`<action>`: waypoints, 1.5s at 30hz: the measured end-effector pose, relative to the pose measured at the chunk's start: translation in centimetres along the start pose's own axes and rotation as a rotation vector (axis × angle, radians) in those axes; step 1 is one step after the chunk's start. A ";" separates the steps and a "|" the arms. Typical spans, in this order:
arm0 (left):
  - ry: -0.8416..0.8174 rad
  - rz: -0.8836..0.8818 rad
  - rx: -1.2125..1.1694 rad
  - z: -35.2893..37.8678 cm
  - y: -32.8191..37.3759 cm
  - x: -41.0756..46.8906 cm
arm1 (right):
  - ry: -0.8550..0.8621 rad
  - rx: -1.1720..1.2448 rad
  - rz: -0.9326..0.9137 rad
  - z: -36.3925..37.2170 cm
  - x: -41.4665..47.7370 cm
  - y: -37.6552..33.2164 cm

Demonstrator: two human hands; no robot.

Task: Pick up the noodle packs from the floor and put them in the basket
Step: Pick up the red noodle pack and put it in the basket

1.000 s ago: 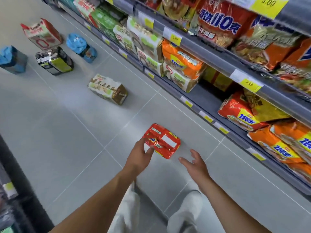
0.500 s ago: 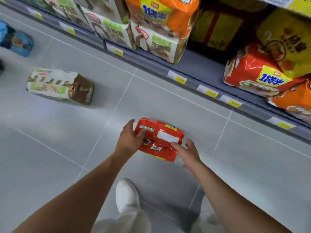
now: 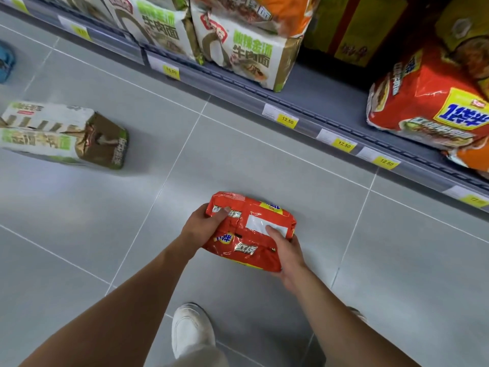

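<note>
red noodle pack (image 3: 250,235) is in the head view, near the middle, held between both hands low over the grey tiled floor (image 3: 264,160); i cannot tell if its underside touches the tiles. left hand (image 3: 202,229) grips the left end of the pack, thumb curled on top and the other fingers hidden under it. right hand (image 3: 287,254) grips the right end, thumb pressed on the white label, and the fingers wrap around the near edge. one white shoe (image 3: 190,331) stands on the floor below the pack, between the two forearms.

to the left, well apart, a white and green pack (image 3: 60,133) lies on its side on the floor. a blue pack (image 3: 5,62) shows partly at the left edge. along the top and right runs the bottom shelf (image 3: 325,102) with yellow price tags (image 3: 287,119) on its front rail. on the shelf stand white-green noodle bags (image 3: 248,54) and, further right, a red-orange bag (image 3: 428,109).
</note>
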State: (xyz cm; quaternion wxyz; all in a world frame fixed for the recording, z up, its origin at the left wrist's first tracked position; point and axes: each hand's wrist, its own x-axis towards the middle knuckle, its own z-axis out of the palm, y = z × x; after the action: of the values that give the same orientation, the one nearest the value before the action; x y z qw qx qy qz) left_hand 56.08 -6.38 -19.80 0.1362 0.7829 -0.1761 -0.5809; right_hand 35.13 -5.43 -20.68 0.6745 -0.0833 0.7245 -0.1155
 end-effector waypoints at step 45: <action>-0.451 0.157 0.365 10.4 19.4 -36.8 | 0.137 0.318 -0.193 -25.1 -33.4 -3.8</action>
State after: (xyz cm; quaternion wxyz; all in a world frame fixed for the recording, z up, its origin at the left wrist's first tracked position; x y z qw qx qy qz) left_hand 34.20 -7.98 17.06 -0.0050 0.6296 -0.3633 -0.6868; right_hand 12.57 1.54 14.02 0.6139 -0.0367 0.7300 -0.2982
